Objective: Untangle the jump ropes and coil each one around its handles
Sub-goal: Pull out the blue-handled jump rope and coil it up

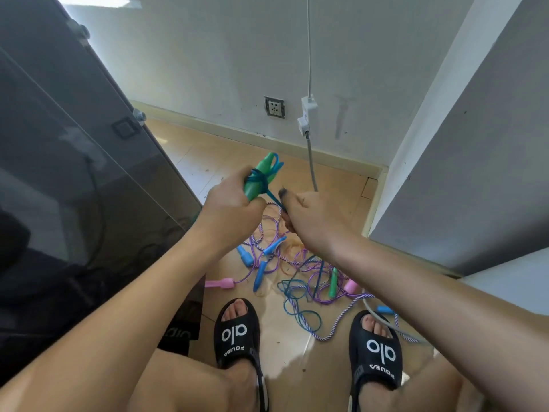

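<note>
Jump ropes are what we are sorting, and one of them is up in our hands while the others are lying below. Our left hand is gripping a pair of green handles held together, fingers curled round their lower part, with several turns of teal-blue cord already wound about their middle and a small blue loop sticking out near the top. Our right hand is pinching the free run of that same cord just beside the handles, drawing it taut between the two hands; its fingertips are partly hidden, so we cannot tell exactly how the cord is lying in them.

We are judging this as the coiling step for the green-handled rope, well along but not finished, since cord seems to be trailing down from the right hand toward the floor.

The next move is calling for another wrap laid snugly beside the existing turns, keeping tension so nothing is slipping loose.

Below, on the wooden floor, the tangled pile is waiting near our black sandals: purple-striped cords, blue handles, a pink handle, and another green one, all crossing each other.
</note>
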### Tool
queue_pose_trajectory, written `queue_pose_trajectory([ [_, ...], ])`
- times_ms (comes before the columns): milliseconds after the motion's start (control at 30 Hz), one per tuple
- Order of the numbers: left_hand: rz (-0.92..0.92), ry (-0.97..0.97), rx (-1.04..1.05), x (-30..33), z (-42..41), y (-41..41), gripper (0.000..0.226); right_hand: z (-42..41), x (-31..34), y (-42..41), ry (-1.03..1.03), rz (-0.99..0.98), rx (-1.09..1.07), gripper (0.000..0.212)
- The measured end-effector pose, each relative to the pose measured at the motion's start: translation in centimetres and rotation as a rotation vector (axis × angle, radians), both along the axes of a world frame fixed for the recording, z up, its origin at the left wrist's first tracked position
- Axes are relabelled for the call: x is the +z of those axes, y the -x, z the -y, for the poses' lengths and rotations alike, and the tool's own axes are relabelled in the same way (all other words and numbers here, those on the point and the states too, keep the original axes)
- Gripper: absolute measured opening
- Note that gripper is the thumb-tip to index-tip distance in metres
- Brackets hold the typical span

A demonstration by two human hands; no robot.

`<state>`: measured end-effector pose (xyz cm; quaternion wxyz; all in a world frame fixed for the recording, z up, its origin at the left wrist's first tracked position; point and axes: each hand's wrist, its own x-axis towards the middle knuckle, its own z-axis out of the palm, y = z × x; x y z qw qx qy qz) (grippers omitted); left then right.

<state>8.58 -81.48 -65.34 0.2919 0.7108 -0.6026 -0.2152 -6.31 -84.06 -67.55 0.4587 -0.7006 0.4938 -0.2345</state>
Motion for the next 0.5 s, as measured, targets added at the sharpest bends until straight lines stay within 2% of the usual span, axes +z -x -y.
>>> queue_pose_trajectory([
  [133, 0.153, -0.099, 0.027, -1.1, 0.5, -1.5, 0.026, -1.2, 1.0, 0.0, 0.268, -0.185, 0.137, 0.048],
  [233, 0.342, -0.221, 0.011, -1.1, 0.6, -1.8, 0.024, -1.6, 1.2, -0.1, 0.45, -0.269, 0.203, 0.046],
  [333, 0.673, -0.307, -0.158, -0.8, 0.0, -0.2, 0.007, -0.3, 2.1, 0.3, 0.622, -0.282, 0.231, 0.048],
  [400, 0.841, -0.269, -0.317, -0.6, -0.9, 1.6, 0.014, 0.9, 2.6, 0.7, 0.734, -0.314, 0.196, 0.05],
  [500, 0.914, -0.159, -0.455, -0.7, -1.7, 2.5, 0.017, 2.5, 2.8, 1.4, 0.712, -0.304, 0.15, 0.055],
])
